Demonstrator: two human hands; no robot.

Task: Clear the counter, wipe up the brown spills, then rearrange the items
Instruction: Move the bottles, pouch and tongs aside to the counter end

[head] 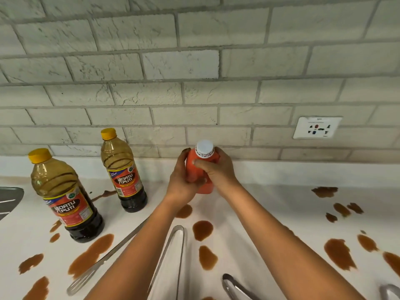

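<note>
Left hand (180,180) and right hand (217,169) both grip the upright orange bottle (200,180) above the brown-spattered counter (270,204).

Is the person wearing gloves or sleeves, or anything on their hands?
No gloves or sleeves show. The left hand and right hand are bare, and so are both forearms down to the picture's bottom edge. No rings, watch or bracelets show. The left fingertips have dark smudges on them.

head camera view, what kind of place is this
Most likely a home kitchen counter. A white counter runs along a tiled wall with a wall socket, and on it stand two soy sauce bottles, with metal tongs among brown spills.
</note>
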